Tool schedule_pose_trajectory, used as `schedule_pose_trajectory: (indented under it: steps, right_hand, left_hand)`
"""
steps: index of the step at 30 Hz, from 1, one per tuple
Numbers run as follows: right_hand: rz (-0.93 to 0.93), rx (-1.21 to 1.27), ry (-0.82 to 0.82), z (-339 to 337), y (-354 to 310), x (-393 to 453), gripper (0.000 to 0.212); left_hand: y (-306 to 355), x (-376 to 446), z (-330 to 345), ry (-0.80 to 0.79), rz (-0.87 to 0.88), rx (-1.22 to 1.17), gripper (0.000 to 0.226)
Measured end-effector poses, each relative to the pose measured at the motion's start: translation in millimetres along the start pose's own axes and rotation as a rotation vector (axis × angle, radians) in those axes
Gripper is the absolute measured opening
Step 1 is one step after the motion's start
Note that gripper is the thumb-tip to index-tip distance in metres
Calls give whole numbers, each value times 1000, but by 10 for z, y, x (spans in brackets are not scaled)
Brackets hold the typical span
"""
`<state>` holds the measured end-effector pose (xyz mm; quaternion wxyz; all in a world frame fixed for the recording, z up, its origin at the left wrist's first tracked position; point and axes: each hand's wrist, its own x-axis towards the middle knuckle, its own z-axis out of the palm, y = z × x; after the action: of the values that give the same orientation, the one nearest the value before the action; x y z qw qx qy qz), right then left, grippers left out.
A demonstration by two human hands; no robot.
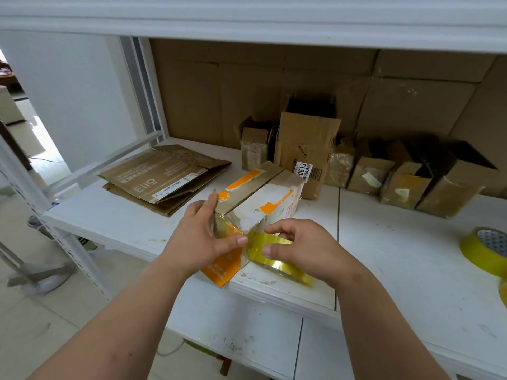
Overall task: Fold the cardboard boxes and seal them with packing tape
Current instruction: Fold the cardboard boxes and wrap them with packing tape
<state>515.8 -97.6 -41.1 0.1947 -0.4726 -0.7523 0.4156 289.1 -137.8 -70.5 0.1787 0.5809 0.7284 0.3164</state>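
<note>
The box (258, 198) is folded, sealing in progress — left hand (203, 237) presses its end, right hand (299, 250) grips the tape roll (274, 256). Flat cardboards (162, 176) at ten o'clock wait.

The yellow tape roll (487, 249) at 3 o'clock is cut off by the picture's right edge. The right hand (297, 246) hides part of the see-through yellow tape roll (277, 256). Words on the flat brown cardboard sheets (162, 176) at 10 o'clock are too small to read.

On my counter (384, 256), flattened cartons (164, 176) lie far left, open boxes (384, 171) line the far edge, a spare tape roll (485, 250) sits right.
</note>
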Motion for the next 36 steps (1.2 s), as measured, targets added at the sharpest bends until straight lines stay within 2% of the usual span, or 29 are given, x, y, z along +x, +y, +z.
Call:
schedule_pose_trajectory:
  steps: [5, 9, 12, 15, 18, 23, 28, 31, 33, 36]
  right_hand:
    - [6, 23, 22, 31, -23, 2, 42]
    - [16, 16, 43, 63, -53, -15, 40]
    - [21, 31, 64, 75, -49, -29, 39]
    - [17, 32, 78, 105, -76, -41, 39]
    - [3, 58, 49, 139, -102, -79, 44]
    - [3, 137, 0, 142, -76, -170, 56]
    - [44, 424, 1, 175, 12, -205, 55]
    - [40, 629, 25, 198, 33, -216, 44]
    - [37, 664, 39, 234, 14, -208, 38]
    - [42, 700, 19, 313, -39, -190, 40]
  left_hand:
    - [-77, 43, -43, 43, 9, -73, 96]
    - [-105, 32, 6, 84, 15, -67, 92]
    - [-124, 47, 1, -5, 1, -119, 99]
    - [-67, 60, 37, -55, -26, -124, 118]
    - [-25, 57, 85, 2, -51, -106, 124]
    - [-109, 50, 25, 89, 37, -70, 120]
    - [-63, 131, -73, -32, 62, -154, 132]
    - [-47, 237, -120, -112, 94, -182, 124]
    - [-77, 300, -172, -157, 91, -205, 120]
    - [-205, 356, -298, -176, 109, -213, 110]
